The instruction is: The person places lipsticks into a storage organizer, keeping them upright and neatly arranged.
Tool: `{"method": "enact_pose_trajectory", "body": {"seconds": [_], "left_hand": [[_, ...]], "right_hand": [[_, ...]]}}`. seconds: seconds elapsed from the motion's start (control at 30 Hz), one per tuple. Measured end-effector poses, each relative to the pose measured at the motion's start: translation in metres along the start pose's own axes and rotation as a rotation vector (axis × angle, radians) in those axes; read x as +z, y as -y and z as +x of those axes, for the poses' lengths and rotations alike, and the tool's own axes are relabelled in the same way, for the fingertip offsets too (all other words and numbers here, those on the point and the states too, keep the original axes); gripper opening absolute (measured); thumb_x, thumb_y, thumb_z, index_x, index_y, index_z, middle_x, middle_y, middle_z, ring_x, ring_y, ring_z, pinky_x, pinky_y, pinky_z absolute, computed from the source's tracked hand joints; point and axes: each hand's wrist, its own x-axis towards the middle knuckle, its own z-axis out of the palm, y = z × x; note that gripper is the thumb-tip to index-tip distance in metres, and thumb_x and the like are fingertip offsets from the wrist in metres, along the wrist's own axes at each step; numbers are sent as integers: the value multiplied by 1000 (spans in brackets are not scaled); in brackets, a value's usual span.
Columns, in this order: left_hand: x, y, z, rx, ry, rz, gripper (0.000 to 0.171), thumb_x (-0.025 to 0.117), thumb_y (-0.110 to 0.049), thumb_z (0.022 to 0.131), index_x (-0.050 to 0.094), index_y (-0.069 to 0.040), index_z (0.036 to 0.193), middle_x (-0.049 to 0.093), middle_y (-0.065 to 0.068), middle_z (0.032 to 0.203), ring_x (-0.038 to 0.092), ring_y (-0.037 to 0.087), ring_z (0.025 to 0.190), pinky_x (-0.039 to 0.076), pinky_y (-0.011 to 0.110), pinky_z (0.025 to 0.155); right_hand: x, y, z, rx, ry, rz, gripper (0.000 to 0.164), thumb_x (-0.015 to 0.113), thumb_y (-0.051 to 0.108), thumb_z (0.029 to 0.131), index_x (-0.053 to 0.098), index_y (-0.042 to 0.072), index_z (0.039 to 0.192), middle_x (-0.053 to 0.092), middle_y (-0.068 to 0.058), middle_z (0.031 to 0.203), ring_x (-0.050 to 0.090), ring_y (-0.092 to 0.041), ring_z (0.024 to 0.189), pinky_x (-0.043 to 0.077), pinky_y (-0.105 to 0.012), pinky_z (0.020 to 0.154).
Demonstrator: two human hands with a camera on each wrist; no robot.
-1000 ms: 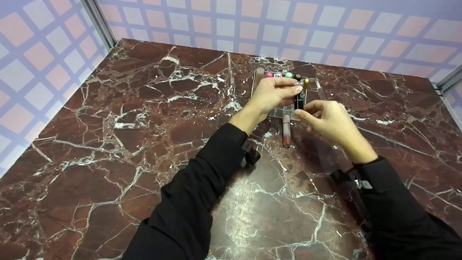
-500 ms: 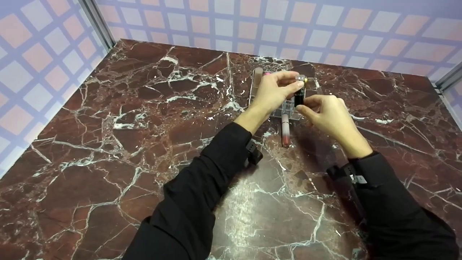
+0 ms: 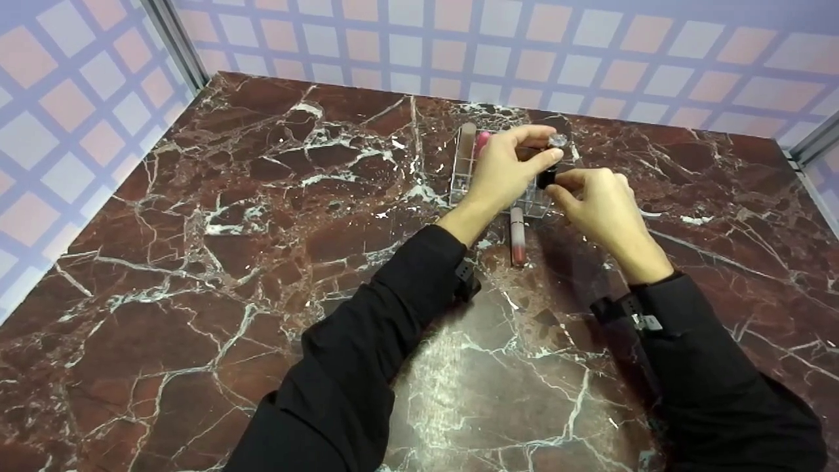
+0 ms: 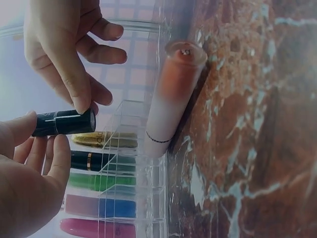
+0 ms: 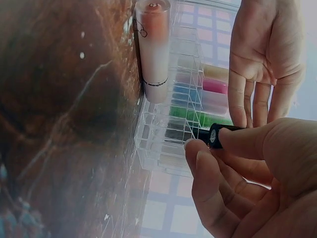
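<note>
My left hand (image 3: 510, 164) holds a black lipstick-like tube (image 4: 64, 122) with a silver ring, thumb on one side and fingers on the other. A clear, faceted piece (image 3: 558, 139) shows at its upper end, by the left fingertips. The thumb and index finger of my right hand (image 3: 600, 206) pinch the lower end of the tube, seen close up in the right wrist view. The tube is tilted above a clear compartmented organizer (image 3: 459, 195), which the left hand partly hides in the head view.
In front of the organizer, a pale lip gloss tube (image 3: 518, 237) with a reddish end stands on the marbled table (image 3: 314, 406). Gold (image 4: 104, 139), green (image 4: 101, 181) and magenta (image 4: 99, 228) tubes, among others, fill the organizer. Checkered panels (image 3: 406, 49) border the table.
Both hands have risen slightly away from me with the black tube between them. My left hand has shifted right, tipping the tube's clear end rightward.
</note>
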Motion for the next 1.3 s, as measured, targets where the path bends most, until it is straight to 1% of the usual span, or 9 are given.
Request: {"method": "enact_pose_trajectory", "body": {"seconds": [0.17,0.33,0.43,0.6,0.7,0.93,1.0,1.2,1.3], "left_hand": [[4,2,0,27,-8,-9,32,71,-15,82,64,-11,113,65,-7,101,61,4,88,48,12,77],[7,5,0,29,-27,-1,31,71,-13,82,64,-10,113,65,-6,103,61,8,91,48,12,78],[8,6,1,16,-33,10,32,72,-14,82,64,-12,113,65,-7,104,60,8,93,47,11,78],[10,8,2,21,-35,5,32,72,-14,82,64,-12,113,65,-6,106,60,8,93,46,10,78],[11,9,2,29,-39,8,32,72,-14,82,64,-12,113,65,-6,106,60,7,93,46,9,78],[12,14,3,42,-44,17,31,71,-11,82,65,-10,112,66,-4,104,60,6,92,46,10,79],[12,14,3,37,-41,22,31,71,-12,82,64,-10,113,65,-4,104,60,5,92,46,9,78],[11,16,2,25,-45,85,30,72,-12,82,65,-11,112,66,-5,101,60,1,86,46,9,75],[11,17,3,17,-42,106,30,72,-11,82,66,-11,111,67,-4,100,60,1,84,47,9,74]], "right_hand": [[0,-1,0,-2,2,18,27,63,24,90,68,7,110,68,-11,104,65,-25,75,49,-42,64],[1,0,0,-16,9,-4,29,62,24,90,66,9,115,67,-9,109,54,-22,54,43,-39,55],[1,0,0,-28,21,-12,30,62,21,90,64,9,118,66,-9,110,49,-22,48,42,-40,54],[1,-1,0,-27,39,-13,32,61,16,90,61,6,120,65,-14,112,60,-26,64,48,-46,68],[1,-1,0,-28,45,-14,34,61,15,90,60,4,122,63,-16,114,61,-28,70,48,-49,74],[3,-1,1,-41,58,-39,41,62,14,89,54,6,129,63,-17,113,47,-21,47,44,-41,57],[4,-1,0,-46,60,-43,43,63,14,89,53,5,130,63,-19,113,47,-22,52,43,-42,59],[5,-3,0,-58,82,-36,49,64,14,88,49,4,133,58,-25,115,54,-33,80,43,-50,78],[5,-4,0,-52,98,-34,50,64,13,88,47,3,134,56,-27,117,54,-33,77,44,-49,76]]}}
